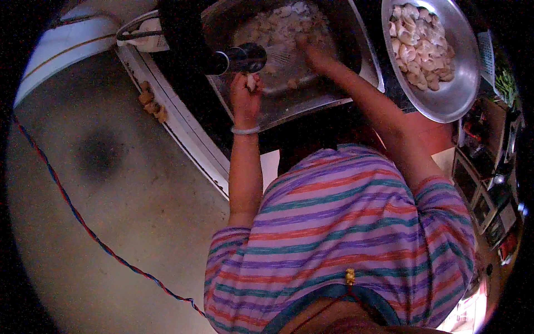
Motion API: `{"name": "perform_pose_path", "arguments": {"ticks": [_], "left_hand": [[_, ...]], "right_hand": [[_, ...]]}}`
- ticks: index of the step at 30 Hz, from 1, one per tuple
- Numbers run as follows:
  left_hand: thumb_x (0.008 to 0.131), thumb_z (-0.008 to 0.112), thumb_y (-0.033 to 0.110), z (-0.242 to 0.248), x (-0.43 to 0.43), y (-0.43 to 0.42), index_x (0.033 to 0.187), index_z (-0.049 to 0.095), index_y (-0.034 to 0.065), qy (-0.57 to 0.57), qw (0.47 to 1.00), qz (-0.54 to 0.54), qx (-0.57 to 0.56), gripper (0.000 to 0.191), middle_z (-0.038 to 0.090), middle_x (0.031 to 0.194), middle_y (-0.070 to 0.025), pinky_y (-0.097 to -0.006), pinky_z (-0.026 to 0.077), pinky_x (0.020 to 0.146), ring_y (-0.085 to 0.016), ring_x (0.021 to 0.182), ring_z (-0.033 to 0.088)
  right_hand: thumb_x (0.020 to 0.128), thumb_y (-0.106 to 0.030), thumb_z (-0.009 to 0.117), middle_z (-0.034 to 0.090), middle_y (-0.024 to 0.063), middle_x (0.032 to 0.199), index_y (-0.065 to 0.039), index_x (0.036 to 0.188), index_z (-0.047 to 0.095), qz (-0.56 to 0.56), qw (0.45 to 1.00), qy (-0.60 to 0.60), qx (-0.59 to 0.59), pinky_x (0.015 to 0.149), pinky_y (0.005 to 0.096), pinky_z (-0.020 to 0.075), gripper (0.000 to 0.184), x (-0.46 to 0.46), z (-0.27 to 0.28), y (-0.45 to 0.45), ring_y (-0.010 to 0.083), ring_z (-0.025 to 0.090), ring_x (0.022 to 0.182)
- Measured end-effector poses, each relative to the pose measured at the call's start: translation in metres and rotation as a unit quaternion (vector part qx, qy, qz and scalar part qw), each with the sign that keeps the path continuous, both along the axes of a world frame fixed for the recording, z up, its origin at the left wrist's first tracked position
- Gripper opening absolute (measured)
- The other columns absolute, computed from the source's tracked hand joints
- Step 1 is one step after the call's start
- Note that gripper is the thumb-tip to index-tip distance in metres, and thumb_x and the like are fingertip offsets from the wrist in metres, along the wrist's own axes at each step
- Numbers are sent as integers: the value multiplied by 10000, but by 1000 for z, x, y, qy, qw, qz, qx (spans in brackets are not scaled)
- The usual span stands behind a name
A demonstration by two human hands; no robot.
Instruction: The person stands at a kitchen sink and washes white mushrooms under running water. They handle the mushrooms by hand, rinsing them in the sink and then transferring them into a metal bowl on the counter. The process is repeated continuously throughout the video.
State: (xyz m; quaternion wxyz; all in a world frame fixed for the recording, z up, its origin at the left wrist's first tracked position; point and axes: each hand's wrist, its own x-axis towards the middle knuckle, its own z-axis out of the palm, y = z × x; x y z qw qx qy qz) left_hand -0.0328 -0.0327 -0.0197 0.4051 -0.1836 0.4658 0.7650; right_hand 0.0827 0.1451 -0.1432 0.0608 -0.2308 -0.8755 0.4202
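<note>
A steel sink [288, 115] lies before me, with cloudy water and many pale pieces [279, 25] in it. My left hand [247, 89] is just below a dark cylindrical fitting [246, 57] over the sink's near left part, its fingers closed on a small pale piece [250, 82]. My right hand [315, 54] reaches into the middle of the sink, fingers low among the pieces; whether it grips one is too dim to tell. Right of the sink stands a large metal basin [463, 79] holding a heap of pale, moist food pieces [421, 50], possibly mushrooms or shellfish.
A pale ledge [187, 137] runs left of the sink, with several brown lumps [151, 102] along it. A white bottle [148, 35] lies beyond its far end. Green leaves [507, 81] and shelves [479, 188] are at the right. A twisted red and blue cord [85, 225] crosses the left side.
</note>
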Motion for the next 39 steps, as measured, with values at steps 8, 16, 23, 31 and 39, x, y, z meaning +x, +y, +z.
{"name": "perform_pose_path", "arguments": {"ticks": [8, 16, 23, 31, 39], "left_hand": [[749, 487, 104, -27, 11, 10, 714, 466, 71, -40, 984, -131, 118, 52, 431, 612, -6, -216, 313, 425, -99, 498, 415], [771, 548, 166, 7, 29, 36, 857, 501, 73, 124, 967, -197, -108, 136, 500, 779, 3, -204, 387, 501, -95, 608, 473], [778, 545, 178, -3, 24, 32, 939, 519, 71, 110, 978, -167, -58, 195, 533, 878, -18, -224, 398, 555, -97, 745, 495], [782, 510, 70, 6, 31, 36, 868, 525, 40, 8, 996, -85, 39, 93, 543, 813, -33, -211, 394, 523, -101, 658, 483], [801, 504, 100, -1, 31, 29, 912, 503, 52, -28, 992, -92, 86, 120, 526, 827, -41, -214, 396, 529, -113, 672, 480]], "right_hand": [[833, -114, 452, 534, 61, 1010, -57, 1083, 480, 5, 960, -35, -279, 737, 279, 428, 257, -4, -47, 28, 192, 523, 915], [819, -160, 494, 500, 41, 1080, -71, 1172, 421, -23, 895, 93, -435, 858, 264, 362, 371, -8, 72, -15, 139, 460, 1005], [793, -156, 518, 502, 32, 1080, -60, 1148, 447, -17, 843, 146, -517, 872, 267, 343, 375, -11, 114, -30, 131, 460, 997], [762, -176, 547, 535, -26, 844, -74, 981, 536, -36, 850, 72, -521, 654, 210, 367, 243, -9, 129, -15, 67, 458, 739], [748, -113, 562, 491, 12, 870, -68, 931, 543, 23, 915, 147, -375, 670, 230, 392, 188, -13, 126, -11, 97, 462, 740]]}}
